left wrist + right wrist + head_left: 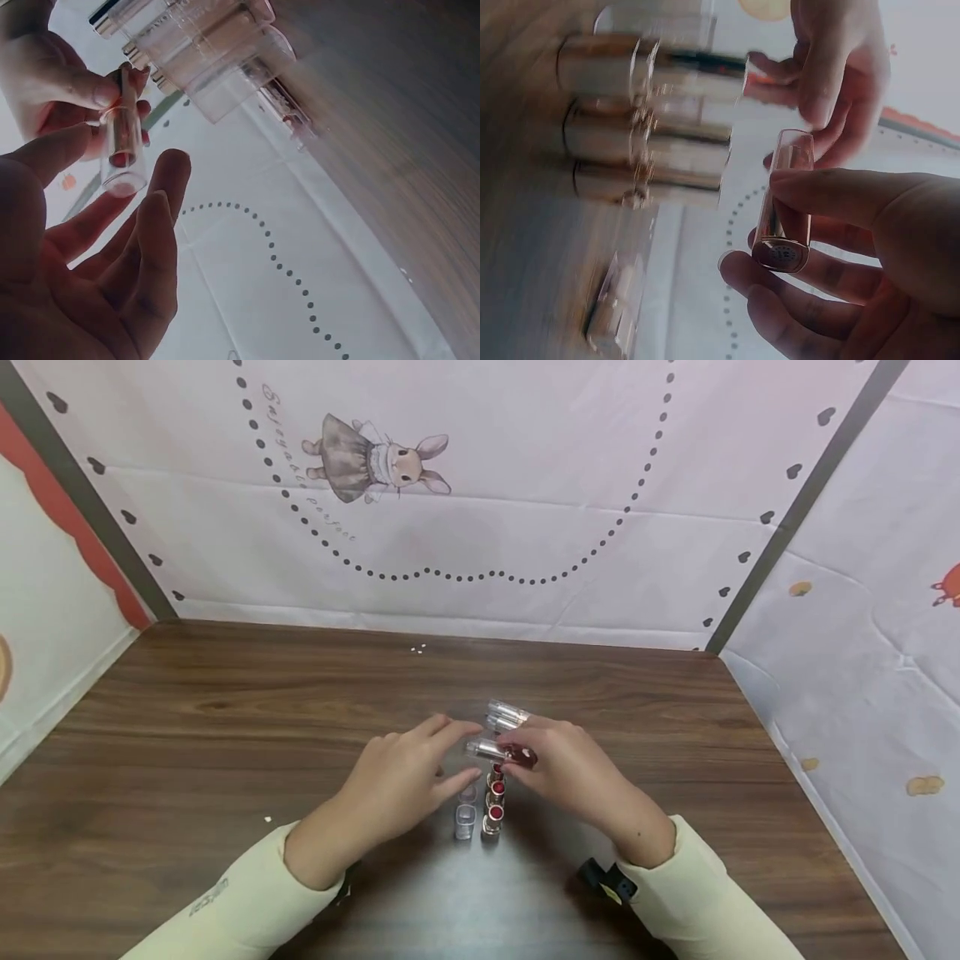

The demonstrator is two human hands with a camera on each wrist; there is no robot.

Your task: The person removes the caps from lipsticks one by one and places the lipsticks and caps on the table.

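Held lipstick (489, 751): clear cap, silvery barrel and dark red end in the head view; red tip showing through the cap in the left-wrist view. Standing lipsticks (494, 811): red tips, shiny gold cases. Caps (465, 821): colourless, transparent. Lying lipsticks (506, 717): clear and silvery. Table (225, 727): brown with darker wood grain. Back cloth (510, 452): pale pinkish white, with a curving line of dark grey dots, dark grey hearts, grey-green side bands, grey lettering and a rabbit (375, 464) in a grey-brown dress. Left cloth (60, 610): whitish, with a red scalloped band. Right cloth (847, 610): white with orange and tan motifs. Sleeves (247, 885): pale yellow, the left one with grey lettering.
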